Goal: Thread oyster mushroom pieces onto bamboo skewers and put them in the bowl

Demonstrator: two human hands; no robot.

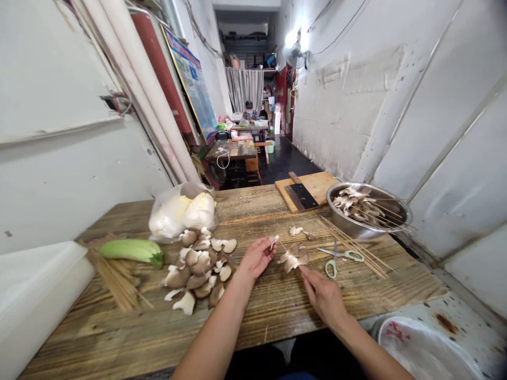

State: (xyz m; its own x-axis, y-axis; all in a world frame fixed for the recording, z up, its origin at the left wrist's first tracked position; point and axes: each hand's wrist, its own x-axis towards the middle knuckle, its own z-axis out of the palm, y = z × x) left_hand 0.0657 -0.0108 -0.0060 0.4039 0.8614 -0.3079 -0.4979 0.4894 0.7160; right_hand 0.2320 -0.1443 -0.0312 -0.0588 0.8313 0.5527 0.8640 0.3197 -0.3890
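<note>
My left hand (pixel 259 257) is closed, pinching a small oyster mushroom piece (pixel 274 241) by the tip of a thin bamboo skewer (pixel 282 246). Several grey-brown oyster mushrooms (pixel 293 258) are bunched on that skewer. My right hand (pixel 322 293) grips the bunch from its near side, fingers wrapped at its lower edge; the skewer's other end is hidden there. Left of my left hand lies a heap of loose oyster mushrooms (pixel 200 269). Green-handled scissors (pixel 335 254) rest partly open to the right of the bunch. Beyond it are two small mushroom pieces (pixel 296 230).
A steel bowl (pixel 336 217) of skewered mushrooms stands at right, with bare skewers (pixel 356 248) beside it. A cleaver (pixel 303 196) lies on a cutting board (pixel 322 182). At left are bagged cabbages (pixel 200 211), a green gourd (pixel 129 249), more skewers (pixel 119 282) and a white box (pixel 35 295).
</note>
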